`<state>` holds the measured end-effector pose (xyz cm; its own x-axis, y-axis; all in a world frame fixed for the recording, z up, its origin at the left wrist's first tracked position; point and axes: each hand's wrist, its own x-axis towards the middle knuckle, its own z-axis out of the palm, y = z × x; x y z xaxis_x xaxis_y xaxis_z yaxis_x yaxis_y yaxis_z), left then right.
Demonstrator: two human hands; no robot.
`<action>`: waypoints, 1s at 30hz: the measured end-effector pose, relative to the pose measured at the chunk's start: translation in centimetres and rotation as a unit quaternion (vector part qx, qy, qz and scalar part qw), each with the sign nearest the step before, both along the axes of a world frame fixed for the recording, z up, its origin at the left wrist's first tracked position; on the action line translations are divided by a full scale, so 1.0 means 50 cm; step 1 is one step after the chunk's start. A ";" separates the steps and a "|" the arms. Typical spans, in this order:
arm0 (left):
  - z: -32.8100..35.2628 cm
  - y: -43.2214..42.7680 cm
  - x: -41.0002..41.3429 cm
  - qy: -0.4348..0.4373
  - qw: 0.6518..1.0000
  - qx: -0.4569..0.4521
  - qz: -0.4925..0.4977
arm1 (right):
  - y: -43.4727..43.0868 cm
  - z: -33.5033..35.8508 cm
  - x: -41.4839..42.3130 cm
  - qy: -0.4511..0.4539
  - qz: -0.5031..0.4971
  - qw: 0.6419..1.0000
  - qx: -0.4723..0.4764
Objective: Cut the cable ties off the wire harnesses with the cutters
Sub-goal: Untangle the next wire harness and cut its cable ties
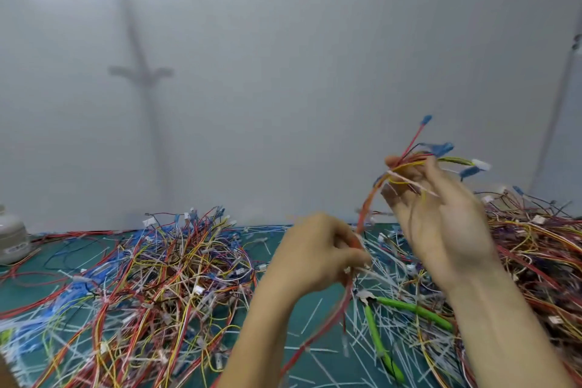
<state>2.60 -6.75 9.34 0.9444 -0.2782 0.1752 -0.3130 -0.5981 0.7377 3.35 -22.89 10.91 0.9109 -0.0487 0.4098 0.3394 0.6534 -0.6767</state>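
Fingers (406, 167) of the right hand (441, 224) curl round the top of a wire harness (368, 198), raised off the worktop (324, 337), seemingly to expose a white cable tie (412, 183) crossing the palm. The left hand (315, 255) grips the same red strands lower down, holding them taut. The green-handled cutters (419, 310) lie unheld just below both hands, handy for the next snip. Cut ties (387, 261) litter the mat between the left heap (163, 271) and the right heap (535, 249) of wires.

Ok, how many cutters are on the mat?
1: green-handled cutters lie on the mat, below the right hand; it and the left hand hold a wire harness. More could be buried under the wire piles.
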 end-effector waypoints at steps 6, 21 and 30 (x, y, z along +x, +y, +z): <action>0.024 0.075 0.012 -0.036 0.937 -0.323 0.130 | 0.013 0.000 -0.002 0.051 0.055 0.997 -0.024; 0.036 -0.002 -0.033 -0.040 0.977 -0.208 -0.022 | 0.073 -0.024 -0.006 0.093 -0.066 0.982 -0.153; -0.021 0.062 0.045 0.114 0.885 -0.405 0.200 | 0.042 -0.013 -0.001 0.037 -0.100 0.979 -0.174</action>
